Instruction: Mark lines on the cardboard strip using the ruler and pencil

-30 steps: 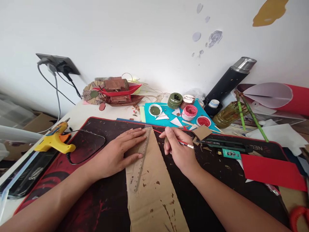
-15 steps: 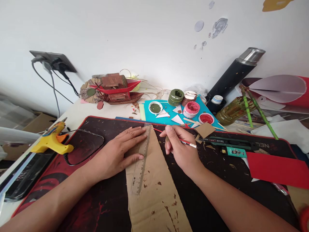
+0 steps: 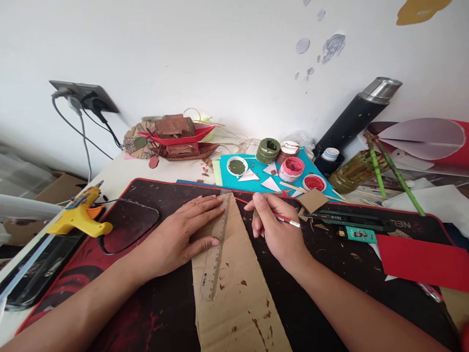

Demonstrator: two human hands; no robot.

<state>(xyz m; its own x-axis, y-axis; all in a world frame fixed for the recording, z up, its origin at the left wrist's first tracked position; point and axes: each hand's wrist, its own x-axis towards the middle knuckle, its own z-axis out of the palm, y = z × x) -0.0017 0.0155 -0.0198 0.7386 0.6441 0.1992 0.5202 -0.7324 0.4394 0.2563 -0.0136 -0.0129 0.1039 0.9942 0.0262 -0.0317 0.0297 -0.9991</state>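
My left hand [image 3: 183,230] lies flat with fingers stretched out, pressing a clear plastic ruler [image 3: 211,268] onto a long piece of brown cardboard [image 3: 245,298]. The ruler runs lengthwise along the cardboard, which has dark brown paint flecks near its lower end. In my right hand [image 3: 278,230], a red and black pencil [image 3: 289,221] is held between closed fingers. Its tip points left toward the ruler's far end; whether it touches the cardboard I cannot tell. A dark mat [image 3: 308,308] lies under the cardboard.
On the left rests a yellow glue gun [image 3: 78,219] with its cord. Behind are model boats [image 3: 183,137] and open paint jars [image 3: 267,150] on blue card [image 3: 258,185]. To the right lie a green cutter [image 3: 351,220], a lighter [image 3: 361,234], red card [image 3: 421,261] and a leaning flask [image 3: 357,117].
The camera view has tilted up slightly, so everything sits a little lower in the picture. Both hands, the ruler and the pencil keep nearly the same places.
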